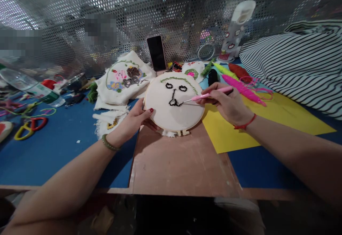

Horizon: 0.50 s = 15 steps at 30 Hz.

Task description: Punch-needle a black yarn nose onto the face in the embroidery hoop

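Note:
My left hand (141, 115) grips the left edge of a round embroidery hoop (184, 132), its thumb on top of the cloth and its other fingers partly hidden beneath. Stretched white cloth (171, 117) in the hoop carries a black yarn face outline and a green yarn arc above it. A pink-handled punch needle (205, 95) is pinched in my right hand (226, 101). Its thin metal tip touches, or nearly touches, the right end of the black mouth line. The hoop is tilted up, its clasp toward me.
Behind the hoop stand a phone (156, 53) and embroidered cloth (125, 76). At left lie scissors (30, 128) and a water bottle (32, 85). Yellow sheet (240, 131), pink yarn (242, 89) and a striped bag (296, 60) are at right. A perforated metal screen (176, 10) closes the back.

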{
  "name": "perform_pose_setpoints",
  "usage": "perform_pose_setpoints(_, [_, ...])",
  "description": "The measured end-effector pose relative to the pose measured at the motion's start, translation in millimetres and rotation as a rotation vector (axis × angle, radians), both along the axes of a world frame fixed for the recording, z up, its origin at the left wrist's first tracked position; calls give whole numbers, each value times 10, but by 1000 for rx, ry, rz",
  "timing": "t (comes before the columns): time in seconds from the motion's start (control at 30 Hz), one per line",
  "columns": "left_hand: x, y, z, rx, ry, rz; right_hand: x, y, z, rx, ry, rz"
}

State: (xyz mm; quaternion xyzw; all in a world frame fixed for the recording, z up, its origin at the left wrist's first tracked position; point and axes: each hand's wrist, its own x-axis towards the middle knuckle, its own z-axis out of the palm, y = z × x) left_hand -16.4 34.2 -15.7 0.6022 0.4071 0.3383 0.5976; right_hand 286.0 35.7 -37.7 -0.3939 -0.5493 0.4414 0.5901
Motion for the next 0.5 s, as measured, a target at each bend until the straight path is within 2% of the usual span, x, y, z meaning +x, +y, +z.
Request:
perform_pose_setpoints(0.13, [-2,-22,31,28,2,-1,-59,-101,33,130,-247,14])
perform_pose_setpoints(0.2, [1,-35,50,49,-3,-12,-114,-149,33,238,-415,63])
perform_pose_setpoints(0.27, [6,-45,62,63,-1,-11,-153,-159,16,252,-470,131])
perform_pose_setpoints(0.33, [11,-47,62,64,4,-3,-150,-126,-8,139,-349,145])
perform_pose_setpoints(0.4, [14,-42,50,64,-2,1,-104,-68,-21,15,-150,88])
perform_pose_setpoints(0.5, [14,-29,29,71,-13,3,-16,5,-13,-34,52,39])
